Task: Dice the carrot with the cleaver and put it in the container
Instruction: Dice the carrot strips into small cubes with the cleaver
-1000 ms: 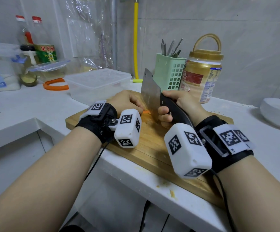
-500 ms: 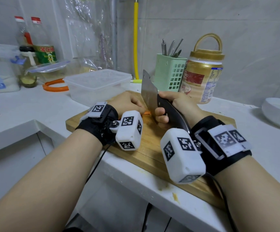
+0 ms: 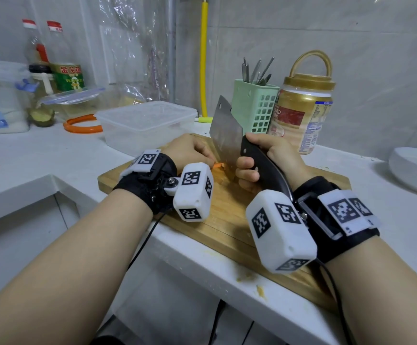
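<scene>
A board (image 3: 227, 220) is laid on the tabletop (image 3: 40, 155) near the edge. The lidded container (image 3: 147, 123) is kept just beyond it for loading. The cleaver (image 3: 227, 135) is gripped by the right hand (image 3: 264, 160), blade down beside the carrot (image 3: 218, 165), steadied under the curled left hand (image 3: 190, 151).

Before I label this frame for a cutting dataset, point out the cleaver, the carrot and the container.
cleaver (image 3: 226, 135), head view, flat of the steel blade.
carrot (image 3: 218, 165), head view, orange bit showing beside the blade.
container (image 3: 150, 125), head view, clear front wall.
</scene>
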